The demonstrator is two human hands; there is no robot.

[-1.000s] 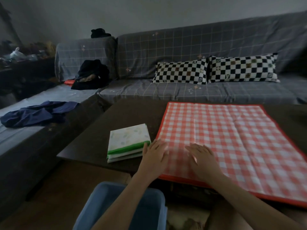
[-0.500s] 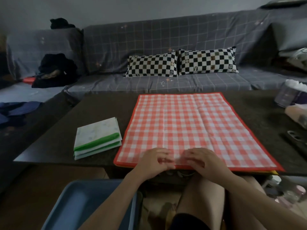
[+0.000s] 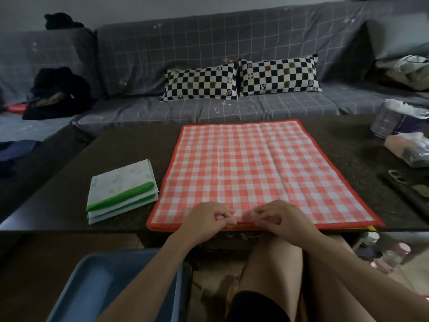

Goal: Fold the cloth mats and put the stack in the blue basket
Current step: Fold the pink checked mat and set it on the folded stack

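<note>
A red-and-white checked cloth mat [image 3: 255, 168] with a red border lies spread flat on the dark table [image 3: 120, 156]. Both hands are at the middle of its near edge. My left hand [image 3: 206, 220] and my right hand [image 3: 278, 218] each have curled fingers pinching that red edge, side by side. A yellow layer shows under the mat at its near right corner [image 3: 371, 228]. To the left sits a folded stack of white mats with green borders [image 3: 121, 190]. The blue basket [image 3: 111, 287] stands on the floor at lower left, partly hidden by my left forearm.
A phone [image 3: 408, 187], a plastic-wrapped pack [image 3: 408, 147] and a clear container [image 3: 392, 122] sit on the table's right side. Behind the table runs a grey checked sofa [image 3: 232, 43] with two checkerboard pillows [image 3: 241, 80] and dark clothes [image 3: 58, 94] at its left.
Both hands slid from flat on the mat's surface back to its near edge and curled their fingers onto it. The view swung right, centring the mat.
</note>
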